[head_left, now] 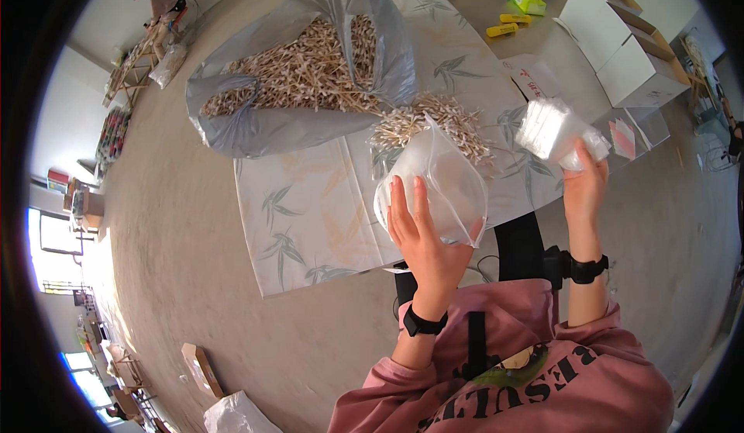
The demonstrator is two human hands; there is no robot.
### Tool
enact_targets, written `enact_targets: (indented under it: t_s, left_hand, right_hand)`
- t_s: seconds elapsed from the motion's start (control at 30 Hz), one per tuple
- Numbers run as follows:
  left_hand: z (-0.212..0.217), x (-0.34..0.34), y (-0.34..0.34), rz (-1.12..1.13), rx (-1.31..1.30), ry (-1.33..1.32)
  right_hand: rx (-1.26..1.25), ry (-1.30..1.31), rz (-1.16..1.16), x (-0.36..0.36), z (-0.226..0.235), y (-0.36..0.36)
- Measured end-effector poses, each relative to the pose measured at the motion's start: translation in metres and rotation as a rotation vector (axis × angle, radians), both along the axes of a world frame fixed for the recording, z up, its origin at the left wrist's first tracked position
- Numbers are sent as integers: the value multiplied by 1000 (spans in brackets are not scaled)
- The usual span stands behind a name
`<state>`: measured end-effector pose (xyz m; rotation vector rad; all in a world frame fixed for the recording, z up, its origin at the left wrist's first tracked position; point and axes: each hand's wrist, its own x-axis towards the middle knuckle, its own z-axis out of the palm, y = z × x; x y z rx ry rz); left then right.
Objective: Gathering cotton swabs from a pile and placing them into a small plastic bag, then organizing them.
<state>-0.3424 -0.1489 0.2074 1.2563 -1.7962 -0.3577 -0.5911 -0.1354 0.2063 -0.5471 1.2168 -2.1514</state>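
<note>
My view of the translucent white pouch (446,181) is cut into by the left fingers (401,204), which lie loosely spread over its lower part; I can't see the left thumb clearly, so I can't tell whether it is being pinched. I can't make out anything inside it either. The pouch bulges, with a pointed corner up beyond the fingertips and a pale curved edge down its right side. Well to the right, the right fingers (583,156) pinch a stack of clear packets (549,128), thumb on top, the rest mostly hidden from me; glare blurs the separate layers. Just beyond the left fingertips, the pouch blocks part of a loose heap of swabs (461,127). Farther out and leftward sits a grey plastic bag (267,134) full of more, its folds covering some. All this rests on a leaf-patterned cloth (310,224) over the bench (473,3). Past the right fingers I see a white box (616,53), yellow tools (502,30) and a green packet (525,0).
</note>
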Motion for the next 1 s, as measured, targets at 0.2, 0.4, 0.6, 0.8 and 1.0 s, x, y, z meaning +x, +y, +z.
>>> enact_targets:
  t_s: [0.2,0.4,0.6,0.8,1.0]
  left_hand:
    - [-2,-8,2,-7,-22,27]
    - [-20,3,1,9,-43,229]
    - [-10,29,-2,163,134,768]
    - [-8,53,-6,85,52,744]
    - [15,80,9,-245,12,701]
  right_hand:
    - [470,938,-253,-35,-69,-4]
    - [742,1703,376,-18,-97,-3]
    - [874,1595,518,3,-63,10]
    - [604,1307,421,35,-11,8]
    - [85,479,780,83,50,-8]
